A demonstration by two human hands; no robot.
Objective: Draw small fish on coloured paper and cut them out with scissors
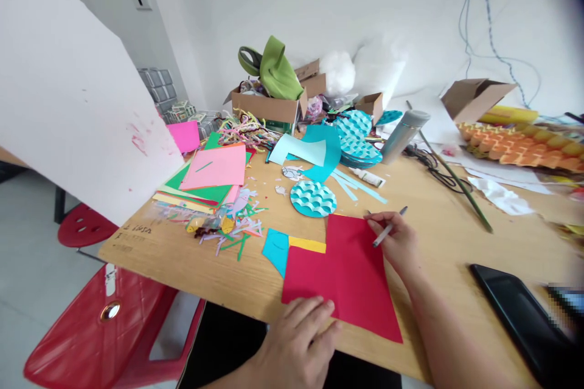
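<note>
A sheet of red paper [351,273] with a notch at its upper left lies at the table's near edge. My left hand [298,337] rests at its lower edge, fingers stretched out and fingertips on the paper. At the upper right of the sheet, my right hand [395,237] is closed around a grey pen [384,234], with its fingertips touching the paper's corner. A yellow paper strip [308,245] and a blue paper piece [276,249] stick out beside the notch. Just beyond lies a round turquoise disc [313,198] with wavy paper layers.
Paper scraps [239,225] and stacked coloured paper [214,167] lie left. Behind are turquoise sheets [314,146], a glue bottle [367,178], a silver flask [404,137] and a cardboard box [267,106]. A green stick [456,176] and a black phone [506,310] lie right.
</note>
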